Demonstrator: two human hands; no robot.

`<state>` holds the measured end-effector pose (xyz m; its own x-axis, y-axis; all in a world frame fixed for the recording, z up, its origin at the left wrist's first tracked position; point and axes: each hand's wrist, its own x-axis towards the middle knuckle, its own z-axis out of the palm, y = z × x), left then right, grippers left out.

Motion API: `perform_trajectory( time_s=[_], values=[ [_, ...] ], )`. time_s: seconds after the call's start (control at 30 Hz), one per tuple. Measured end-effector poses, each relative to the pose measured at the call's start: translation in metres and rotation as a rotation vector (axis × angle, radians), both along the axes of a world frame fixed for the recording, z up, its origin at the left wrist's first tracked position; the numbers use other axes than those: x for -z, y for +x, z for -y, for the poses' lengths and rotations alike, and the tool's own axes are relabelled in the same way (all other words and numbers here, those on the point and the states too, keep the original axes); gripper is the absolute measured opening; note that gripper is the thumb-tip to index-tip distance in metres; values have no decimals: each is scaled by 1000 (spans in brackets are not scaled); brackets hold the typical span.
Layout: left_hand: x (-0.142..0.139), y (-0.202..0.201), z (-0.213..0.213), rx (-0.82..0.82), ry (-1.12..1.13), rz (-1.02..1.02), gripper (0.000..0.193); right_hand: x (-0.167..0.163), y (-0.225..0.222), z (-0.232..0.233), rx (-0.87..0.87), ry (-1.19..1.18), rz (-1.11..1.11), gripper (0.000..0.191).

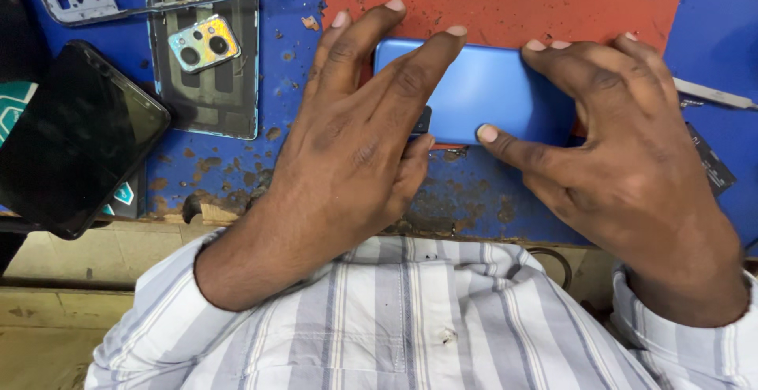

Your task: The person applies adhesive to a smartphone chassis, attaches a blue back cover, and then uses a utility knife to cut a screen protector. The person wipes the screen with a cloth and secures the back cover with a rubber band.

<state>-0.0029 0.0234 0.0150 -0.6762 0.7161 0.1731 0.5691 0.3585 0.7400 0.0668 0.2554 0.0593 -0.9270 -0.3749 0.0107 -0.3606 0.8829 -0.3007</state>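
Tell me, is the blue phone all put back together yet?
Nearly, it seems. The blue phone lies back-side up with its cover on. The left hand and right hand are pressing its edges. Whether it is fully snapped shut cannot be seen. A separate back cover and a dark phone lie aside.

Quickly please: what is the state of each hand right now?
Left hand: open, fingers spread, pressing on the blue phone.
Right hand: open, fingertips and thumb gripping the same phone at its right end.
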Motion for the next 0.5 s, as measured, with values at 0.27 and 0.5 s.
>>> perform_trajectory(
  time_s=[0.27,0.5],
  values=[
    [-2,-3,-1,12,-12,25,80,0,-7,2,-87,12,-49,22],
    [0,-3,-9,19,12,-14,80,-2,-9,7,-108,56,-81,22]
  ],
)
